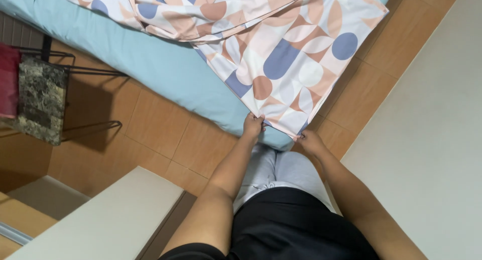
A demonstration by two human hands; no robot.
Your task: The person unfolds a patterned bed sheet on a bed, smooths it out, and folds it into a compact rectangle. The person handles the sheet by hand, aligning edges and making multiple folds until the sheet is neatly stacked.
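Both hands — left hand [252, 125] and right hand [310, 141] — pinch the lower edge of one patterned sheet [281, 64]. It lies over one blue mattress [150, 64] — one small marble-topped table [41, 99] stands nearby.

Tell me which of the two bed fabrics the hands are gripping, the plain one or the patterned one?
The patterned cover, printed with blue, peach and white shapes. The left hand and right hand pinch its lower edge; the plain light-blue sheet lies flat beneath, ungripped.

Top: black, short-sleeved; the sleeve edge shows at the upper left arm.
Trousers: pale grey, soft fabric, creased over the legs.
Forearms: bare from above the elbow down.
Left hand [252, 125]: bare, no ring or watch.
Right hand [310, 141]: bare, wrist unadorned.
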